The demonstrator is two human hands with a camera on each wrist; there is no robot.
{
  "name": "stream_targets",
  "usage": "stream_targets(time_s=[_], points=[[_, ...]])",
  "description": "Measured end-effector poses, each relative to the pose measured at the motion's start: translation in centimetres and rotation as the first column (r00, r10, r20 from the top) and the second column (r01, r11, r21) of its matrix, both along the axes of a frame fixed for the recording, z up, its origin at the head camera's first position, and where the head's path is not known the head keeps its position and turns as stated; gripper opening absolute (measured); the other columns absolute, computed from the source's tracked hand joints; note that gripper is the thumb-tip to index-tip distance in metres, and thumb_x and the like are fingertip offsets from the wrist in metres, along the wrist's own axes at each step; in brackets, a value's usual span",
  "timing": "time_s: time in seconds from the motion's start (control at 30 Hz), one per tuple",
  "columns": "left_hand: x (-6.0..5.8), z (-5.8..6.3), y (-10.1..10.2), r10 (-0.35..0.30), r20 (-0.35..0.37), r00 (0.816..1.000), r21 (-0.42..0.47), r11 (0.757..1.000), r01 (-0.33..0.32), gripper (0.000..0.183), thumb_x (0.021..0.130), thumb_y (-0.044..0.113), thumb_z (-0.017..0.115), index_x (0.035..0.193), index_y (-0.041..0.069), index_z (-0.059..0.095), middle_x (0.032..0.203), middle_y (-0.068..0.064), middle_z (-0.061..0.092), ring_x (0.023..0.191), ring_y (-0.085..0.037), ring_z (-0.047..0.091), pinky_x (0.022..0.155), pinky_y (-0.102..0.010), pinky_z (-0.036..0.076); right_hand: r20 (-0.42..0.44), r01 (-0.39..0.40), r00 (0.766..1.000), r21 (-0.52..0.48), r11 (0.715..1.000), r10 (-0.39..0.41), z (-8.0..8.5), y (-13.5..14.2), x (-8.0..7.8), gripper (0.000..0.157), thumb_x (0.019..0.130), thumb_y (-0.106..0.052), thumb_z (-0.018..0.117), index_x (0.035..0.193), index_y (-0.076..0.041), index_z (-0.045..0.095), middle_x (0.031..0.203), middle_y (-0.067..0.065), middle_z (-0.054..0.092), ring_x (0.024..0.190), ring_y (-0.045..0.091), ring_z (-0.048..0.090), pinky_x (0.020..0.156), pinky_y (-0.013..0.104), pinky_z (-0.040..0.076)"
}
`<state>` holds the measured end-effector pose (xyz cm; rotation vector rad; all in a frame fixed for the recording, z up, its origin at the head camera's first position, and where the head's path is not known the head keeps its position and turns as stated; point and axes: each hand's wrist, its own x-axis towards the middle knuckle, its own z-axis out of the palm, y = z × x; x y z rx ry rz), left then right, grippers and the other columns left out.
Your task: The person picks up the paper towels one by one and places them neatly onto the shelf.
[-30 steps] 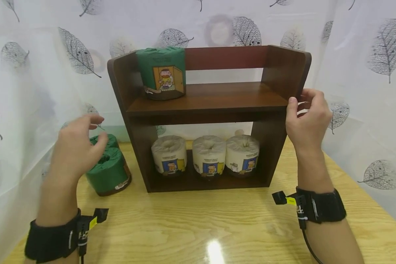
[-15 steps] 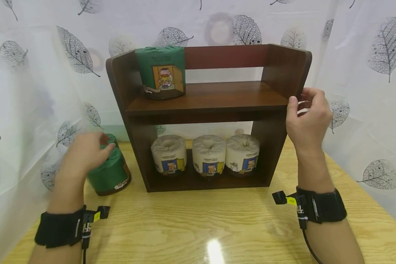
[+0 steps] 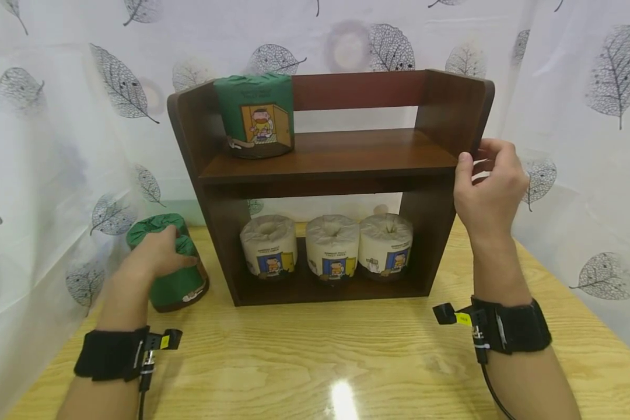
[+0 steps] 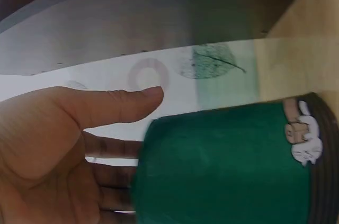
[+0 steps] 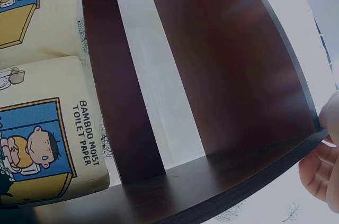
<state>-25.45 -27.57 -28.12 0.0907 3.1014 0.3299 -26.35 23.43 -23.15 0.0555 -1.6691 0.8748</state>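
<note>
Two green-wrapped toilet paper rolls stand left of a dark brown two-tier shelf: a near roll and a far roll. My left hand is over the near roll. In the left wrist view its thumb is straight and apart from the green wrapper; the fingertips pass out of sight behind the roll's top. My right hand grips the shelf's right side panel, thumb at the front edge. In the right wrist view, only part of that hand shows at the right edge.
Another green roll stands at the upper tier's left end. Along the lower tier are three cream rolls, left, middle and right. A pale wood table carries everything, with a leaf-patterned curtain around it.
My left hand has moved right and down from above the green rolls onto the near one. The right hand stays at the shelf's side panel, and the rolls have not moved.
</note>
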Motion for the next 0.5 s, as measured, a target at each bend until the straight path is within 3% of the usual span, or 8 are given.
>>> stream_targets(time_s=[0.2, 0.4, 0.5], points=[[-1.1, -1.5, -0.5, 0.028, 0.047, 0.999, -0.017, 0.999, -0.028, 0.104, 0.073, 0.044, 0.072, 0.134, -0.016, 0.013, 0.123, -0.045, 0.036, 0.105, -0.057, 0.041, 0.082, -0.062, 0.042, -0.001, -0.001, 1.0, -0.007, 1.0, 0.001, 0.0, 0.0, -0.1, 0.027, 0.085, -0.028, 0.054, 0.102, -0.01, 0.061, 0.09, 0.003, 0.065, 0.066, 0.003, 0.054, 0.059, 0.013, 0.041], [-1.7, -2.5, -0.7, 0.028, 0.001, 1.0, -0.097, 0.995, -0.028, 0.12, 0.064, 0.052, 0.077, 0.136, -0.015, 0.008, 0.121, -0.044, 0.039, 0.101, -0.06, 0.041, 0.088, -0.066, 0.035, 0.009, 0.005, 1.0, -0.001, 1.0, -0.005, -0.1, 0.0, -0.1, 0.028, 0.085, -0.03, 0.053, 0.103, -0.01, 0.061, 0.091, 0.003, 0.065, 0.068, 0.003, 0.054, 0.06, 0.014, 0.042], [-1.8, -2.6, -0.7, 0.023, -0.021, 0.999, -0.121, 0.992, -0.026, 0.12, 0.064, 0.053, 0.077, 0.136, -0.015, 0.009, 0.118, -0.043, 0.042, 0.097, -0.059, 0.044, 0.086, -0.064, 0.038, 0.012, 0.006, 1.0, -0.001, 1.0, -0.006, -0.1, 0.0, 0.0, 0.028, 0.085, -0.03, 0.053, 0.103, -0.011, 0.061, 0.091, 0.003, 0.064, 0.068, 0.003, 0.054, 0.06, 0.014, 0.042]])
